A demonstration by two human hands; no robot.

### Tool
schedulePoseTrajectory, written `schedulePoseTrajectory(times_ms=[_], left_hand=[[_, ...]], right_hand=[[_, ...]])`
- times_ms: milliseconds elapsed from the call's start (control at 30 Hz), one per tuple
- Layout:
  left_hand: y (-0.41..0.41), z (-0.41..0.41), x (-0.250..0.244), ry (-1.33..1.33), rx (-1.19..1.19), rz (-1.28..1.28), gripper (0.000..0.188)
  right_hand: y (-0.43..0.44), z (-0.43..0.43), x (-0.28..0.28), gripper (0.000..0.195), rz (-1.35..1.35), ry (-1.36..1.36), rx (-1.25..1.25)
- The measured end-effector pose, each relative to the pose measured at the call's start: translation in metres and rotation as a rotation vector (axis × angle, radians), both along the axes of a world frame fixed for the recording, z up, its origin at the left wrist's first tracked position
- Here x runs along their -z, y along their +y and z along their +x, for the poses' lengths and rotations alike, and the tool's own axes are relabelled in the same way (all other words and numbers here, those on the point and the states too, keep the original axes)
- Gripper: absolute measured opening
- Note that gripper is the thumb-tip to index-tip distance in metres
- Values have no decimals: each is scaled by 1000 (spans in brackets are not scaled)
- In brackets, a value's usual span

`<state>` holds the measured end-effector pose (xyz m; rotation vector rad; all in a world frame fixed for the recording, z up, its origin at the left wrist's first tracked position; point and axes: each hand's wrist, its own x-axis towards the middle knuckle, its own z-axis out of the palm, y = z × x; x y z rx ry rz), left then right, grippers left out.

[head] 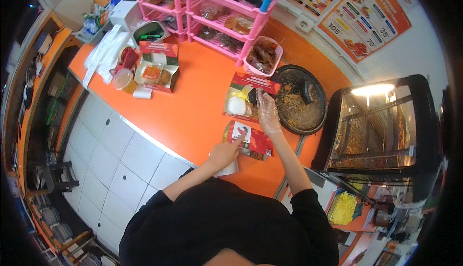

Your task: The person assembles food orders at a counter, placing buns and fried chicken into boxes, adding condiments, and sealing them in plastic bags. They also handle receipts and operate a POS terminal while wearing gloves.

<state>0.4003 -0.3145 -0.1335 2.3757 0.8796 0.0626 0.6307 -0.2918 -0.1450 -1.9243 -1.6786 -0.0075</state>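
My left hand [225, 155] is bare, with its index finger resting on the red printed lid [257, 137] of the nearer cardboard food box. Some food [255, 154] shows at that box's front edge. My right hand [268, 113], in a clear plastic glove, reaches over the right side of an open food box [235, 115] behind it. That box holds a white rounded portion of rice [237, 105] and yellow shreds [243, 94]. A small dark item [253, 96] lies right at the gloved fingertips; whether they grip it is unclear.
A large stone mortar [289, 112] with a dark pestle [306, 90] stands right of the boxes. Beyond it is a lit glass warmer [372, 128]. Pink racks [219, 23] and a pink basket [263, 71] line the back. Another open box [173, 79] and a lidded cup [124, 80] sit left.
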Motion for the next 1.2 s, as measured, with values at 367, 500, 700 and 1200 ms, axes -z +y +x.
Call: schedulePoseTrajectory(times_ms=[367,500,700,1200], left_hand=[[56,44,-1,-327,-166,59,26],[67,56,-20,-334,-296,219,26],[60,41,-73,-155,-140,-130,49],[190,-54,68,-276,-199,320,61]], right_hand=[[-286,45,-61,51,432,1667,392],[-476,75,-9,57,557,1345,740],[-704,167,75,57,-216,-278,1723],[-336,-27,90,27,274,151,958]])
